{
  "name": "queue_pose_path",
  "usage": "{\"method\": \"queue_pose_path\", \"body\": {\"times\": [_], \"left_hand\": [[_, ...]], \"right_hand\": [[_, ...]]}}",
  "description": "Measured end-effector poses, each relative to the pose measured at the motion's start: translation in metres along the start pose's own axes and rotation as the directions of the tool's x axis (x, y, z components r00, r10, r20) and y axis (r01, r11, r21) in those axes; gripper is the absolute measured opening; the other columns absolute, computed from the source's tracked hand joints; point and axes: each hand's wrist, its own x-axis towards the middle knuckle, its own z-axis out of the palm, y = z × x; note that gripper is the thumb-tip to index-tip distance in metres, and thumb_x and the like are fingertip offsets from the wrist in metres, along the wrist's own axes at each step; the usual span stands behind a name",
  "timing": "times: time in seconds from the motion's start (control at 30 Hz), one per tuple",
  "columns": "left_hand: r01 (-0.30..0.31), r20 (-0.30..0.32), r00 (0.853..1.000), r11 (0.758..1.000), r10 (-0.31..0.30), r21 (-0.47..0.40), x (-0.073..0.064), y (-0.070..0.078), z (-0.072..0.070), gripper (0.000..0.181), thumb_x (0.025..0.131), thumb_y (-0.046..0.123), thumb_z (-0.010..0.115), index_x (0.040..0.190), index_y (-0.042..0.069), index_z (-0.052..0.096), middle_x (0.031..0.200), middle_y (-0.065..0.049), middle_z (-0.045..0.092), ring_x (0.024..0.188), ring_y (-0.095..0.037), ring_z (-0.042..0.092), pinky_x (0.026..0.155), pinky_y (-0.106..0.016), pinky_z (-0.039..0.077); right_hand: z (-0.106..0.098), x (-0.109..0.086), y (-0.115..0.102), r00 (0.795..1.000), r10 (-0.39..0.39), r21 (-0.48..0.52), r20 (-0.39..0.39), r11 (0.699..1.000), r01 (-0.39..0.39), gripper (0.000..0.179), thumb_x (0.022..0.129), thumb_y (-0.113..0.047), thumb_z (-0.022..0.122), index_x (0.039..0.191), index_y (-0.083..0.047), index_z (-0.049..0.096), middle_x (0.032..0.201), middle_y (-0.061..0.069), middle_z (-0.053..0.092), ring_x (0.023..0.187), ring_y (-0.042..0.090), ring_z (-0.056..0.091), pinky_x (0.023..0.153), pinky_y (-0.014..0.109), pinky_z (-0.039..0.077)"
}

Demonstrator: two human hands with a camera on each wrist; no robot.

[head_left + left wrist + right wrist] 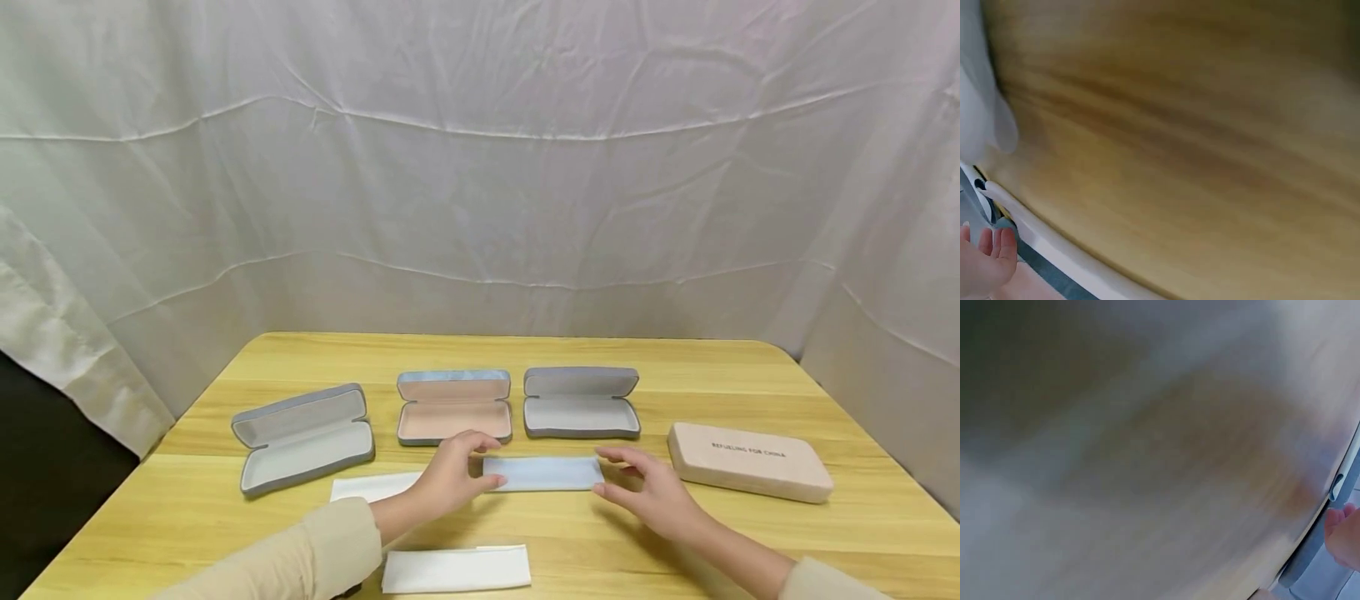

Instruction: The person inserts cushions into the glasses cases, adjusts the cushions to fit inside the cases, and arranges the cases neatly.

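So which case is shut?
The beige case at the far right, with letters on top; the other three cases stand open.

The left hand [453,477] hid one end of a white cloth [371,486]. The head view's bottom edge cut off both sleeves [300,550]. In both wrist views the tabletop [1179,137] was blurred.

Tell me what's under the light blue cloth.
Nothing shows under the light blue cloth: it covers whatever is directly beneath. The wooden table is visible around it, with the left hand at one end and the right hand at the other.
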Motion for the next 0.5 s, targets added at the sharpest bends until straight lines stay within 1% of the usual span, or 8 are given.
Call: {"method": "queue_pose_path", "body": {"times": [0.1,0.2,0.33,0.5], "left_hand": [[0.022,0.001,1.000,1.000,-0.022,0.014,-0.002,-0.003,0.000,0.042,0.078,0.016,0.074,0.112,-0.002,0.059,0.114,-0.014,0.062,0.104,-0.029,0.058,0.089,-0.038,0.049],[0.051,0.000,0.999,0.998,-0.051,0.031,-0.004,-0.005,0.001,0.044,0.078,0.018,0.075,0.113,-0.002,0.059,0.114,-0.014,0.061,0.103,-0.027,0.058,0.089,-0.037,0.049],[0.075,0.002,0.997,0.996,-0.075,0.042,-0.005,-0.009,0.003,0.044,0.079,0.021,0.074,0.113,-0.003,0.059,0.113,-0.013,0.061,0.104,-0.026,0.058,0.089,-0.037,0.049],[0.078,0.006,0.997,0.995,-0.079,0.055,-0.003,-0.011,0.005,0.040,0.081,0.019,0.072,0.112,-0.003,0.059,0.112,-0.013,0.061,0.103,-0.026,0.059,0.088,-0.036,0.050]], "right_hand": [[-0.001,0.006,0.000,0.999,0.024,0.020,0.032,1.000,-0.025,0.047,0.079,-0.021,0.073,0.118,0.001,0.060,0.117,0.016,0.062,0.108,0.025,0.057,0.088,0.037,0.051],[-0.003,0.010,0.001,0.996,0.052,0.046,0.066,0.997,-0.056,0.048,0.081,-0.022,0.072,0.120,0.002,0.058,0.119,0.018,0.060,0.108,0.034,0.057,0.088,0.037,0.051],[-0.003,0.015,0.002,0.991,0.086,0.074,0.103,0.993,-0.093,0.049,0.082,-0.021,0.070,0.122,0.003,0.056,0.120,0.021,0.059,0.107,0.035,0.058,0.085,0.034,0.052],[-0.004,0.019,0.002,0.988,0.077,0.072,0.136,0.994,-0.088,0.048,0.083,-0.020,0.069,0.121,0.006,0.055,0.120,0.024,0.058,0.107,0.036,0.059,0.084,0.035,0.052]]}}
